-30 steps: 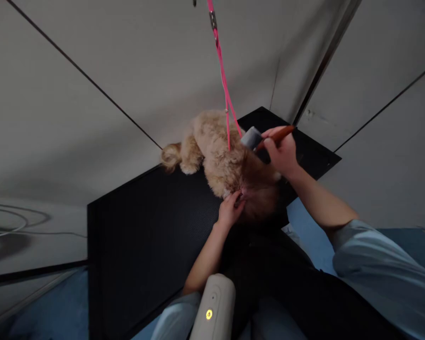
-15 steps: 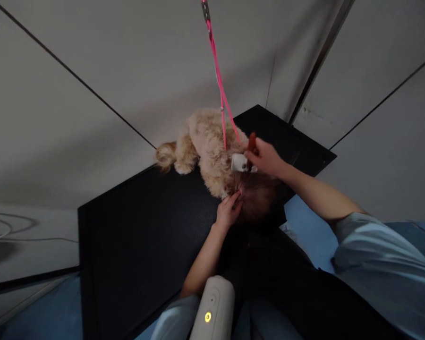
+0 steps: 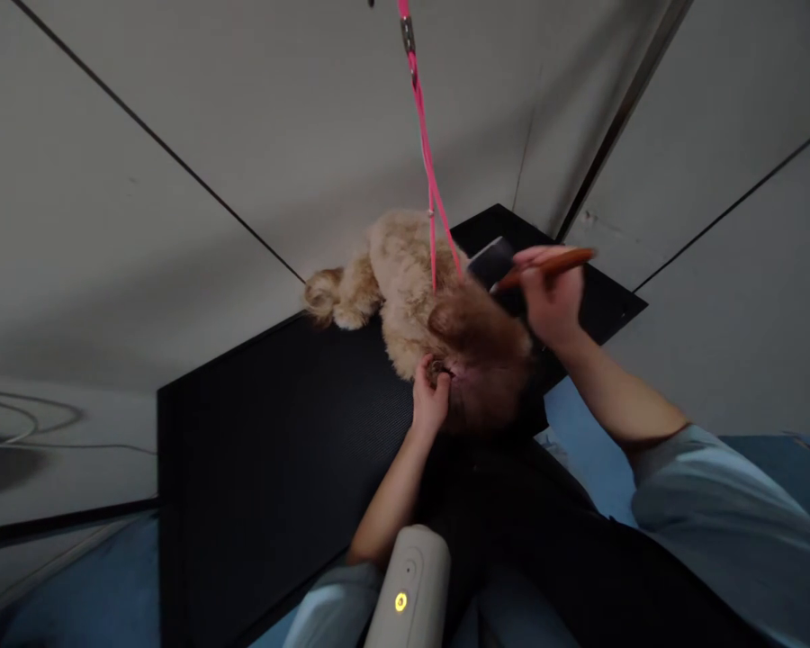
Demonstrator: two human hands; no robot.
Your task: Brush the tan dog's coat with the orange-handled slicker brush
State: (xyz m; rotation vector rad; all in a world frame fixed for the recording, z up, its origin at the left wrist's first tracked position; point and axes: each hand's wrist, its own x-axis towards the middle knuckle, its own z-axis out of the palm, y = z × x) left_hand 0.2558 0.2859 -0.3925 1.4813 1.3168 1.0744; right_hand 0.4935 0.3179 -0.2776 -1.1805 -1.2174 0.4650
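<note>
A curly, light-brown dog [image 3: 405, 261] is on the black grooming table [image 3: 276, 477], its darker head towards me. My left hand [image 3: 432, 400] is closed at the near left side of the head, thumb and fingers pinching fur there; exactly which part they hold is partly hidden. In my right hand [image 3: 554, 297] is a slicker brush [image 3: 546, 268] with a brown wooden handle, slightly blurred. Its flat head is raised just beyond the dog's head, at the right. A pink grooming loop [image 3: 427, 153] runs down from above to the dog's neck.
A pale wall [image 3: 209, 108] rises directly behind the table. Close in front of me, a white device [image 3: 409, 585] with a yellow light juts up. Thin cables [image 3: 60, 432] hang at the left against the wall.
My right hand has lifted the brush off the dog's head and swung it right, turning the handle rightwards. My left hand stays at the head with its fingers shifted. The view has moved slightly.
</note>
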